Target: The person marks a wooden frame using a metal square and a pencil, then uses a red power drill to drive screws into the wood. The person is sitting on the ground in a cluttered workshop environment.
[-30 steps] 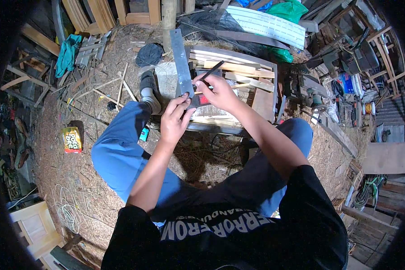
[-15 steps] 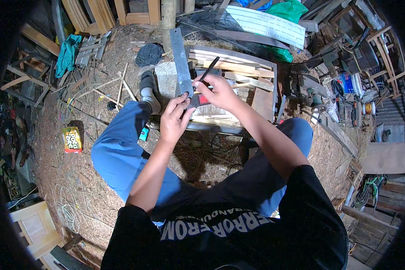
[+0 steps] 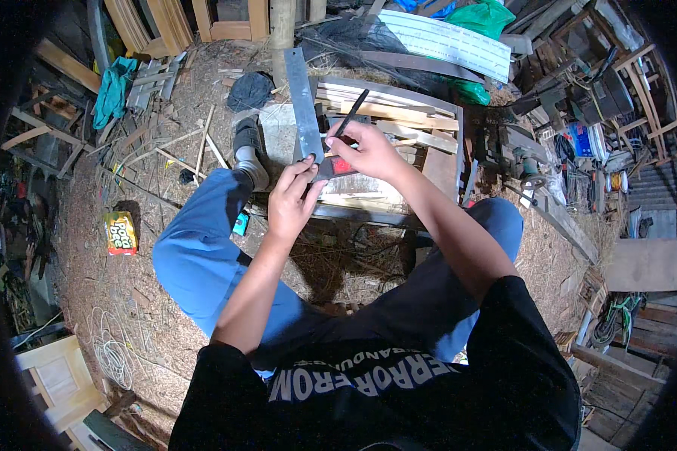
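My left hand [image 3: 289, 199] is closed at the near end of a long flat metal blade [image 3: 302, 101], its fingertips pressed on it. The blade stretches away from me, over the far side of a low bench. My right hand [image 3: 368, 152] grips a slim black pen [image 3: 353, 109], held slanted, close to the blade's near end. The pen's tip is hidden by the fingers. Between and below my hands lies a dark piece with a red patch [image 3: 341, 165]; whether it joins the blade I cannot tell.
Wooden strips [image 3: 410, 114] lie in a framed bench or tray [image 3: 461, 124] before me. A yellow-red snack packet [image 3: 120, 233] and coiled cord [image 3: 115, 353] lie on the littered ground at left. Scrap timber and tools crowd the right; a green bag [image 3: 481, 16] lies at the back.
My right hand has shifted very slightly to the right with the pen, and more of the red patch shows. My left hand and the metal blade stay nearly still.
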Tool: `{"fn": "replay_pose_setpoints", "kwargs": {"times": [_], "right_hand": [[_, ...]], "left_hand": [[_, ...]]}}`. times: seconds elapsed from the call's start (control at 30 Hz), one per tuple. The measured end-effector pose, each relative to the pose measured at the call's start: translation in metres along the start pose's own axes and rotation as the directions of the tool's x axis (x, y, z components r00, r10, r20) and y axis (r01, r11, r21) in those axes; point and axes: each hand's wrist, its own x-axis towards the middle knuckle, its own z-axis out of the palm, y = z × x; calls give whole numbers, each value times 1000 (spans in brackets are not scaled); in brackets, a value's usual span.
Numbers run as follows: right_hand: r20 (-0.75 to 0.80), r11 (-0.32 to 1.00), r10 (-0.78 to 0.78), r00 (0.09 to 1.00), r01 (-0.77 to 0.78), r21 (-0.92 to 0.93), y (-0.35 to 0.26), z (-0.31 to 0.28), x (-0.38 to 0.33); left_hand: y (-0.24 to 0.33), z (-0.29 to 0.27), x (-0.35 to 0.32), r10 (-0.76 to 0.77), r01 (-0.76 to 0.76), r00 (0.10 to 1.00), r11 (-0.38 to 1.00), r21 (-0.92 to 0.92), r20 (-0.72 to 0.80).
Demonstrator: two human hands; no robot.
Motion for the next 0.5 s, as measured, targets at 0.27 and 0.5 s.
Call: {"fn": "replay_pose_setpoints", "kwargs": {"times": [0.27, 0.5], "right_hand": [[26, 995, 3, 1000, 0, -99, -8, -1, -1], [29, 996, 9, 1000, -6, -93, -8, 0, -4]], "left_hand": [[0, -1, 0, 12, -12, 1000, 1000, 9, -1], [-1, -1, 0, 12, -12, 1000, 1000, 10, 3]]}}
